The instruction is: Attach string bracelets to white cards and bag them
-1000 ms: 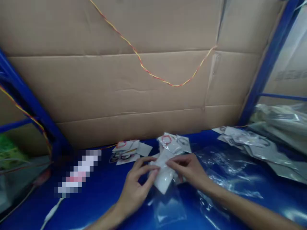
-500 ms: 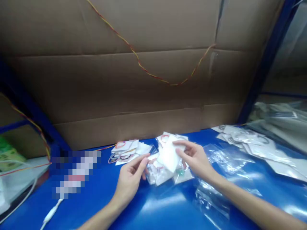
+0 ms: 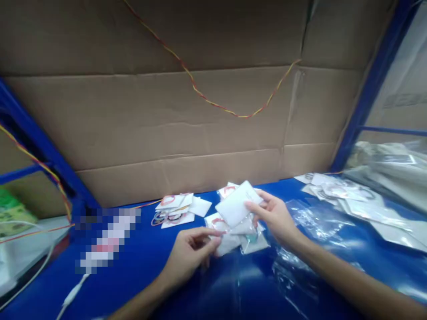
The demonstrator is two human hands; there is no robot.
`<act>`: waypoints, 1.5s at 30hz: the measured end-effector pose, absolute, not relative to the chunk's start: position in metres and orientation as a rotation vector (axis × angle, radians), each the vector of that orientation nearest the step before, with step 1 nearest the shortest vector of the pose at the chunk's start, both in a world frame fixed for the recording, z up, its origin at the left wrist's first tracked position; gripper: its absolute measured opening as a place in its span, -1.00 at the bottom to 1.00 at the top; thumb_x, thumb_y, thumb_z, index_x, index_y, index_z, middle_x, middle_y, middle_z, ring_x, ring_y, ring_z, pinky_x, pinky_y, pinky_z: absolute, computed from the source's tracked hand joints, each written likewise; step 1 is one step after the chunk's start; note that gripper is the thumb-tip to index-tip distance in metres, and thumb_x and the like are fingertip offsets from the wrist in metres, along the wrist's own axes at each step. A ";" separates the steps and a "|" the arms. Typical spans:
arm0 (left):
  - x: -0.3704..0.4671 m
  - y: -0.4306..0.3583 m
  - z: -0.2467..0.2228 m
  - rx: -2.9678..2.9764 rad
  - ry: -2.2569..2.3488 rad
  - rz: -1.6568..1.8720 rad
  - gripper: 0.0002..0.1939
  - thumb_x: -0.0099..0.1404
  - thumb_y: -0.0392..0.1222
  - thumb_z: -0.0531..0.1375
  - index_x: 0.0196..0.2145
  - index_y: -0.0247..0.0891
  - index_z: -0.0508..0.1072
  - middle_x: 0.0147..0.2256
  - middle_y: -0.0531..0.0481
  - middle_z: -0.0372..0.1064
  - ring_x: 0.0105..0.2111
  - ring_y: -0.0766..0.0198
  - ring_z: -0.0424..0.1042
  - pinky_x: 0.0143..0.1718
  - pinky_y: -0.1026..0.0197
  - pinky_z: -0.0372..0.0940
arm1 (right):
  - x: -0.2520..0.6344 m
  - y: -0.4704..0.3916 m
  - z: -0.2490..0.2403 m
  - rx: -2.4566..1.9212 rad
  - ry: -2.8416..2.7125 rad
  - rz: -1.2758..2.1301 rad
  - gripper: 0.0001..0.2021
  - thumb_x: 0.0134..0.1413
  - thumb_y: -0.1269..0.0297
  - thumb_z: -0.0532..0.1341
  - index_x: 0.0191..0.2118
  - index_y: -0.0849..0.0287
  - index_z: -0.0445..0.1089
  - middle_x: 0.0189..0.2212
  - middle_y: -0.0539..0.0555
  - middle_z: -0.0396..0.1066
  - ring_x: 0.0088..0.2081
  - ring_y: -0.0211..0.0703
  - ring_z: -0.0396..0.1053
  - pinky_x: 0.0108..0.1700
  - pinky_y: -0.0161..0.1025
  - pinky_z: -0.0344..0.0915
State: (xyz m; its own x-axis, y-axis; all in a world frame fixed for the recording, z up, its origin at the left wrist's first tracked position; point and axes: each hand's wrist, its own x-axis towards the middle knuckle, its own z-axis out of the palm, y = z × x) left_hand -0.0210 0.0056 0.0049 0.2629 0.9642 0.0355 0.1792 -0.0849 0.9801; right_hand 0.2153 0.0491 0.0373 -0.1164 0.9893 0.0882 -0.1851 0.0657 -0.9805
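A central pile of packets is being borne by the table, flanked on its left by cards and on its right by bags; farther right, a second pile is being supported. The table is being backed by a panel. Over the central pile, a card is being held by the right hand.

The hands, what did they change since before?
The right hand moved up and right, away from the left hand. Both were on a white packet; now the right holds a white square, maybe the same one. The yellow-red wire and leftmost cards stayed put.
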 end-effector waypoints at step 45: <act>-0.016 0.004 0.010 1.265 1.226 0.989 -0.50 -0.02 0.11 0.45 -0.34 -0.43 0.53 -0.41 -0.15 0.54 -0.49 0.25 0.46 -0.49 0.33 0.28 | 0.201 0.024 0.036 -0.901 -1.671 1.582 -0.38 0.10 -0.09 0.22 0.20 0.14 0.28 -0.52 -0.03 0.41 -0.62 -0.42 0.38 -0.59 -0.56 0.30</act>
State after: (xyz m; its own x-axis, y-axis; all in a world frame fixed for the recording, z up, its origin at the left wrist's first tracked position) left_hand -0.0155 0.0039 0.0095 0.1280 0.9860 -0.1065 0.1041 0.0934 0.9902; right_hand 0.2013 0.0235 0.0358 -0.5460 0.8377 0.0041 0.0417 0.0321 -0.9986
